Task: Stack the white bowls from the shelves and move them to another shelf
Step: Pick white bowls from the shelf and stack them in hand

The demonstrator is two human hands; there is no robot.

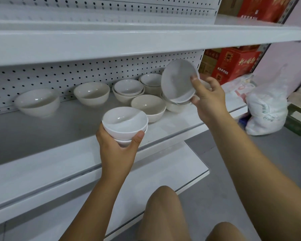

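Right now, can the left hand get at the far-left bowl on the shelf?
Probably yes for reach: nothing stands before the far-left bowl, but the left hand grips a stack of bowls.

Red cartons [236, 65] are stacked far right, with more red boxes [261, 7] above. A white plastic sack [266, 108] sits on the grey floor [250, 153], beside what may be a green crate [297, 119].

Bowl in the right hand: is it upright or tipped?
Tipped. The bowl stands nearly on edge, its empty inside facing the viewer, with the right hand pinching its rim.
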